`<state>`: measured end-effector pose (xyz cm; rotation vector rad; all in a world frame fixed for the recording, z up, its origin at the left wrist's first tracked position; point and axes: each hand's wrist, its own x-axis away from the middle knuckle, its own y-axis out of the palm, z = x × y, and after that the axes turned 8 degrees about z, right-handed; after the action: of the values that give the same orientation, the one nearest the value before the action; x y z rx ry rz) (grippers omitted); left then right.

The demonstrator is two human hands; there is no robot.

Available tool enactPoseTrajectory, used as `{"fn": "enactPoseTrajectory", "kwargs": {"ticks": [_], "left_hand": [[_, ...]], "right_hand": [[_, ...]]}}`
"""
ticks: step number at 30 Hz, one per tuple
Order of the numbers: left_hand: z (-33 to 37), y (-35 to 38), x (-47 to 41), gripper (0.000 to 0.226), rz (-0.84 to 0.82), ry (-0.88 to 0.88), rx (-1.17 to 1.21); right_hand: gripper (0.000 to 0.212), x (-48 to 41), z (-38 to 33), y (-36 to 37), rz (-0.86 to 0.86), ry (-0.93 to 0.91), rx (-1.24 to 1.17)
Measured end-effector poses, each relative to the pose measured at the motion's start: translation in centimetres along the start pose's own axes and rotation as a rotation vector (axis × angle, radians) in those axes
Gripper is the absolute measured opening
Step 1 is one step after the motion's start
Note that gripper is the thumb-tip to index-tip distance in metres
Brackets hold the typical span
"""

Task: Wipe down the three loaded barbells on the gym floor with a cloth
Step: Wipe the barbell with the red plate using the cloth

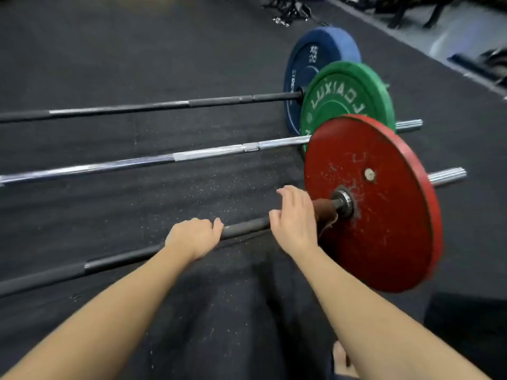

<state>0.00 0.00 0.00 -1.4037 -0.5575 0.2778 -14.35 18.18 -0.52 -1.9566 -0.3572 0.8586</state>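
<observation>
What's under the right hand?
A brown cloth wrapped on the near bar, sticking out toward the red plate. The right hand covers the rest of it.

Most of the brown cloth [325,211] is covered by the right fingers [286,194], so its wrap around the nearest bar [247,229] cannot be judged. That bar is hidden under the left fingers [207,224] and cut off at the picture's left edge, well beyond them. Beyond the right fingers, the green plate [348,91] is partly masked by the red plate [384,229], and the far gear [290,9] is blurred.
</observation>
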Motion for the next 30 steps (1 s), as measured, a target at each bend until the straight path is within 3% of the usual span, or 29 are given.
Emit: {"fn": "enactPoseTrajectory", "kwargs": {"ticks": [3, 4, 8, 12, 14, 17, 21, 24, 27, 30], "left_hand": [[0.5, -0.2, 0.2, 0.050, -0.036, -0.044, -0.061], [0.9, -0.3, 0.3, 0.053, -0.038, -0.061, -0.071], [1.2, 0.0, 0.3, 0.050, -0.081, -0.113, 0.034], [0.8, 0.1, 0.5, 0.044, -0.065, -0.076, 0.012], [1.0, 0.1, 0.6, 0.040, -0.037, -0.074, 0.013], [1.1, -0.2, 0.9, 0.034, -0.050, -0.091, 0.002], [1.0, -0.3, 0.8, 0.040, -0.023, -0.107, -0.001], [1.1, 0.0, 0.6, 0.038, -0.017, -0.134, 0.011], [1.0, 0.2, 0.3, 0.041, 0.002, -0.149, 0.025], [0.9, 0.5, 0.2, 0.042, 0.003, -0.136, 0.025]], "right_hand": [[0.079, -0.4, 4.0, -1.9, -0.307, 0.051, 0.350], [0.081, -0.4, 5.3, -2.6, -0.425, 0.045, 0.425], [0.043, -1.8, 6.6, -3.5, -0.464, -0.006, 0.341], [0.056, -4.4, 6.4, -5.6, -0.661, 0.018, 0.311], [0.051, -5.5, 7.0, -6.4, -0.712, 0.029, 0.262], [0.035, -5.9, 7.7, -7.1, -0.576, 0.119, 0.105], [0.039, -3.5, 6.9, -6.2, -0.126, 0.216, 0.047], [0.044, -1.6, 6.5, -5.5, 0.096, 0.224, -0.012], [0.042, -0.9, 7.6, -4.5, 0.082, 0.232, -0.048], [0.050, 0.5, 7.9, -3.0, -0.210, 0.052, -0.074]]}}
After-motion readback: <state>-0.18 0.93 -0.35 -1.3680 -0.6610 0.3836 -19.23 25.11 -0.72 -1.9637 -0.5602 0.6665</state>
